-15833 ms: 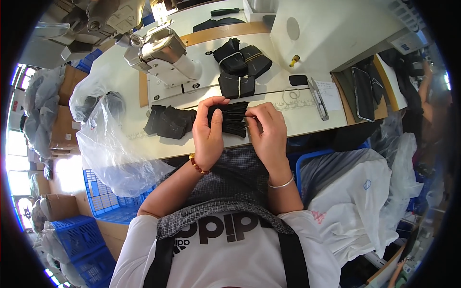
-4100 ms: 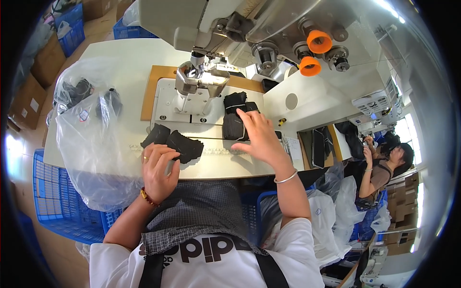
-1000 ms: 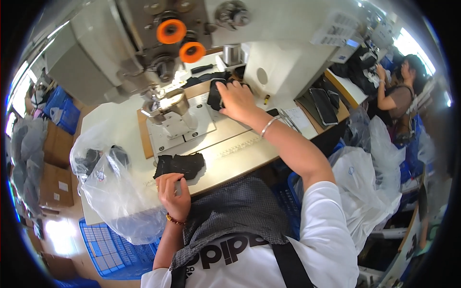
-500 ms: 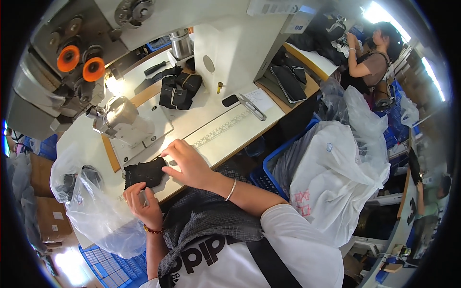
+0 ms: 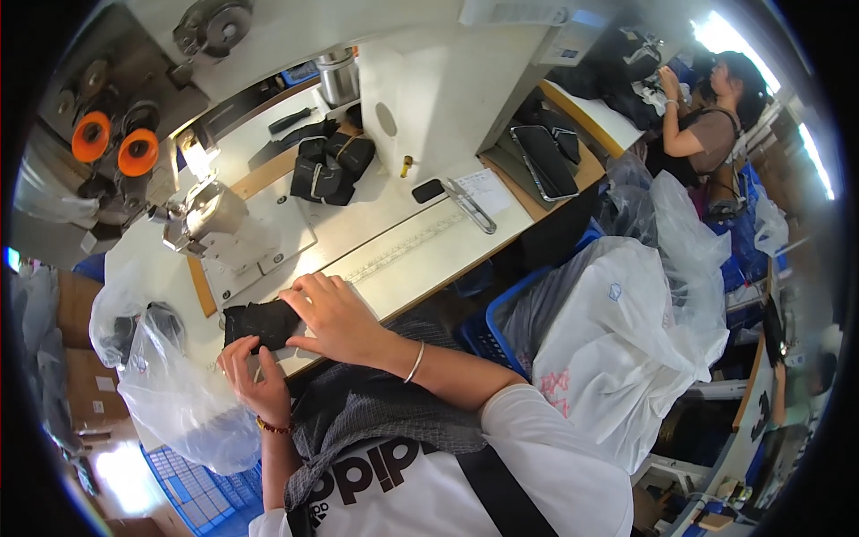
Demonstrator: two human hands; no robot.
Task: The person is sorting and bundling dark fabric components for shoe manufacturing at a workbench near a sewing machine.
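Note:
A small pile of black fabric [image 5: 258, 323] lies at the table's near edge, its layers slightly uneven. My left hand [image 5: 255, 380] touches its near side, thumb and fingers apart. Against its right end rests my right hand [image 5: 335, 319], with the fingers spread from the thumb and the fingertips over the fabric's edge. Neither hand visibly grips the fabric. Just beyond stands the machine's metal sewing head [image 5: 210, 219] over a white plate. Bundles of black pieces [image 5: 324, 179], tied with bands, sit farther back on the table.
Thread snips [image 5: 472, 208], a small black object [image 5: 428, 191] and a clear ruler [image 5: 403, 248] lie right of centre. A phone [image 5: 543, 163] is farther right. Plastic bags [image 5: 179, 394] crowd the left; a white sack [image 5: 599, 331] fills a blue basket. Another person [image 5: 702, 116] works at back right.
My left fingers have come in onto the near edge of the black fabric. The right hand stays at its right end. The whole view has shifted slightly.

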